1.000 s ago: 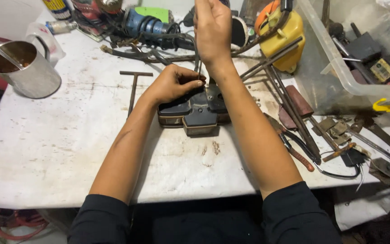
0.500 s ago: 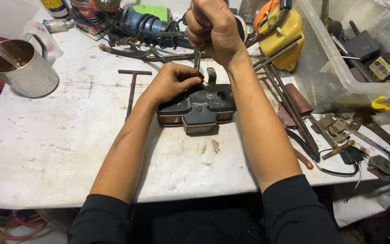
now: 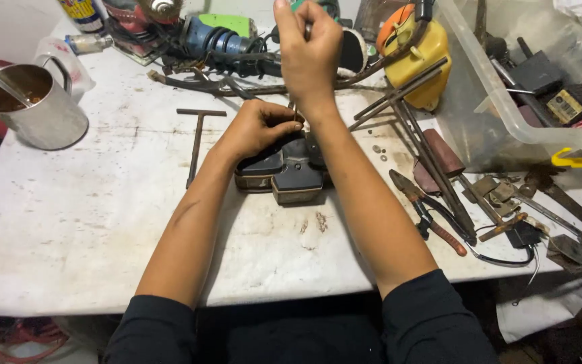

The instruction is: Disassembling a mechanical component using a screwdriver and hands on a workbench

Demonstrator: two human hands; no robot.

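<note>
Far left on the white table (image 3: 69, 222): one steel mug (image 3: 31, 104) with one straw. Right of it, one T-handle wrench (image 3: 197, 138) lying flat. Mid-table, one dark housing (image 3: 287, 168), pressed down by left hand (image 3: 257, 128), fingers curled onto its far edge. Above it, right hand (image 3: 308, 50) raised, closed around a thin metal tool. Near right, one pair of red-handled pliers (image 3: 429, 212). Far right, one clear bin (image 3: 533, 74) of parts.

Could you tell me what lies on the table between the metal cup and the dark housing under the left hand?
Only a T-handled tool, in the head view.
</note>
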